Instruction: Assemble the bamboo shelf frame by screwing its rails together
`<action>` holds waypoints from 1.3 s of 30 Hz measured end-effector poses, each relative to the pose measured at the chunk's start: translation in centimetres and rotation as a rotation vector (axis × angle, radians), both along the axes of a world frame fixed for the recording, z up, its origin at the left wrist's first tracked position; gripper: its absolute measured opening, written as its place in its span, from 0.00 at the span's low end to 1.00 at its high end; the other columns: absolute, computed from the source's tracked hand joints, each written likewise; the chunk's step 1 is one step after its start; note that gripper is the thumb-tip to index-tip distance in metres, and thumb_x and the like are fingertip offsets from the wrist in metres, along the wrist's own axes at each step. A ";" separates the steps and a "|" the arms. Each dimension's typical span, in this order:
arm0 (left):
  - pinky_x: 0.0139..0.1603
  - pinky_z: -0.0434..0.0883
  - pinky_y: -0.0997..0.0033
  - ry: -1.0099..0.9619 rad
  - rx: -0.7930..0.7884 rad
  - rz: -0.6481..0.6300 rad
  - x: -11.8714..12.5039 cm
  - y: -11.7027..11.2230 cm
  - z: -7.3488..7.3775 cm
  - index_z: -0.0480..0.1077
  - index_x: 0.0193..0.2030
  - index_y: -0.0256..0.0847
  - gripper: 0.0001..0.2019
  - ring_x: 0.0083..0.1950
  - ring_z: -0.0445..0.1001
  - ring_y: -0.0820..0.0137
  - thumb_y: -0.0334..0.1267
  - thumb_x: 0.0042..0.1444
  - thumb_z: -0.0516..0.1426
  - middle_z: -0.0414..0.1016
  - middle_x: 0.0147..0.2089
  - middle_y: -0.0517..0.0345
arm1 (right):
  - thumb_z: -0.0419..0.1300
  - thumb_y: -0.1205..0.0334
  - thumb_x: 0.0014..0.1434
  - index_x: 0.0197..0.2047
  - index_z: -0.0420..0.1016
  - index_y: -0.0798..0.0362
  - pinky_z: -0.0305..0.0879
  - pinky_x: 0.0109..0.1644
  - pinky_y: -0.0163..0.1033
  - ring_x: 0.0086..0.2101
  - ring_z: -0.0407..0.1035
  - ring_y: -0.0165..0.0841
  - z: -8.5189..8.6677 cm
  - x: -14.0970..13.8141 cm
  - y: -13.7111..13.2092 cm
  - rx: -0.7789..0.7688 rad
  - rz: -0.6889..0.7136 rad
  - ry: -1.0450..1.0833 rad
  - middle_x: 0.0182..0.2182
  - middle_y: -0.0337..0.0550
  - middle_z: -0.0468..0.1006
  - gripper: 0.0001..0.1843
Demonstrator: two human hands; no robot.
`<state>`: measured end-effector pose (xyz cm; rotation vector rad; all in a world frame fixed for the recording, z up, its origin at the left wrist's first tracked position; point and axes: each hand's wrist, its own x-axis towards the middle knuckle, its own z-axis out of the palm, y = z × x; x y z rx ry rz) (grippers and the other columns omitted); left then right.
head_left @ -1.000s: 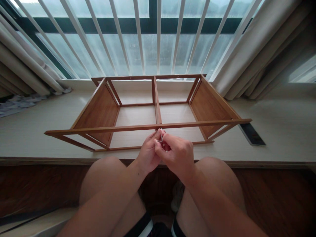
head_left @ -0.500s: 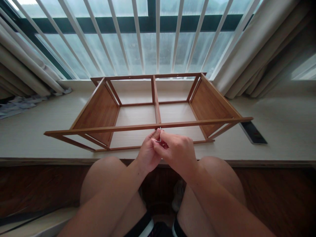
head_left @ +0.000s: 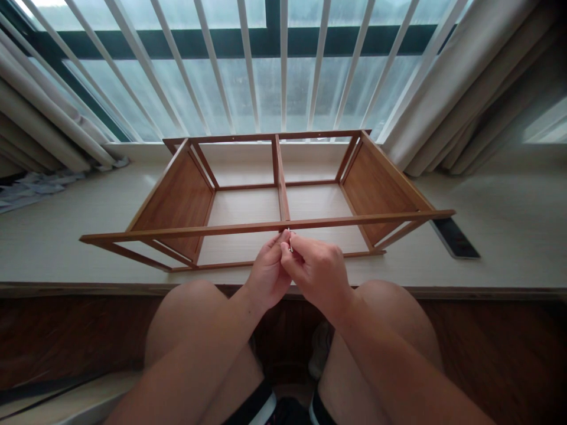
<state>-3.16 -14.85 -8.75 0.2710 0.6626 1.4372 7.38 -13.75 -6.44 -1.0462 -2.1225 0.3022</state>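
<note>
A brown wooden shelf frame point(head_left: 230, 229) stands in front of me, with slatless side panels and a middle crossbar point(head_left: 281, 177). Just under the midpoint of its near top rail, both hands meet. My right hand point(head_left: 321, 265) is closed in a pinch on a small bent metal rod, which looks like a hex key point(head_left: 290, 242). The key's upper end points at the rail's underside, where that crossbar joins. My left hand point(head_left: 269, 268) is closed too, thumb and fingertips pressed together around the key's upper end; fingers hide whatever sits there.
The frame rests on a pale window ledge point(head_left: 80, 248). A black phone point(head_left: 456, 239) lies by its right corner. Behind are white window bars point(head_left: 283, 77), with curtains point(head_left: 460, 88) on both sides. My knees point(head_left: 190, 307) touch close to the ledge's front edge.
My right fingers have turned the hex key: its bent arm pointed left before and now points down toward me. My left hand and the frame stay nearly in place.
</note>
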 end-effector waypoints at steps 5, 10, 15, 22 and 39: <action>0.32 0.71 0.80 0.029 0.054 -0.014 -0.1 0.0 -0.3 0.74 0.31 0.34 0.10 0.28 0.73 0.78 0.39 0.52 0.66 0.74 0.28 0.60 | 0.52 0.61 0.65 0.25 0.61 0.51 0.50 0.29 0.35 0.22 0.56 0.27 -1.0 -0.3 -0.6 -0.235 0.027 0.293 0.19 0.33 0.62 0.15; 0.26 0.71 0.80 0.108 0.090 -0.044 -0.3 0.1 -0.6 0.75 0.32 0.34 0.10 0.22 0.72 0.78 0.40 0.55 0.64 0.71 0.23 0.62 | 0.50 0.56 0.68 0.25 0.62 0.52 0.52 0.27 0.33 0.21 0.55 0.25 -2.0 -0.8 -1.2 -0.491 0.071 0.642 0.18 0.32 0.59 0.19; 0.12 0.65 0.78 0.196 0.069 -0.094 -0.5 -0.2 -0.4 0.74 0.36 0.36 0.13 0.14 0.67 0.74 0.46 0.56 0.62 0.66 0.17 0.66 | 0.52 0.52 0.67 0.27 0.64 0.52 0.48 0.18 0.30 0.15 0.49 0.23 -2.5 -1.8 -1.9 -0.772 0.131 1.021 0.15 0.28 0.57 0.19; 0.05 0.59 0.76 0.380 0.020 -0.110 -0.7 -0.7 0.2 0.74 0.44 0.35 0.19 0.08 0.63 0.70 0.51 0.56 0.61 0.64 0.13 0.67 | 0.52 0.51 0.66 0.26 0.64 0.51 0.48 0.14 0.29 0.12 0.49 0.23 -3.3 -3.1 -2.5 -0.930 0.140 1.277 0.12 0.27 0.57 0.19; 0.28 0.68 0.80 0.208 0.037 -0.020 -0.7 -0.2 0.4 0.75 0.31 0.34 0.12 0.26 0.70 0.78 0.42 0.53 0.64 0.71 0.26 0.60 | 0.49 0.53 0.69 0.22 0.60 0.52 0.50 0.30 0.36 0.21 0.56 0.27 -2.4 -0.4 -1.1 -0.287 0.007 0.284 0.18 0.36 0.63 0.24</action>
